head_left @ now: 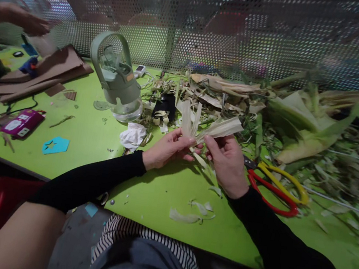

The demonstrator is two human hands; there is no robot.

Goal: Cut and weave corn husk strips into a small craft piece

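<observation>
A pale bundle of dried corn husk fans out upward between my two hands, over the green table. My left hand pinches its lower middle between thumb and fingers. On the other side, my right hand is closed on the husk, near a broad strip that points up and right. A narrow husk tail hangs below the fingers. Just right of my right hand lie scissors with one red and one yellow handle. Small husk scraps lie on the table in front of my hands.
A green-lidded bottle and crumpled tissue stand left of centre. Husk piles and a large green husk lie behind and right. Cardboard, a purple box and another person's hand are left. Perforated metal mesh rises behind.
</observation>
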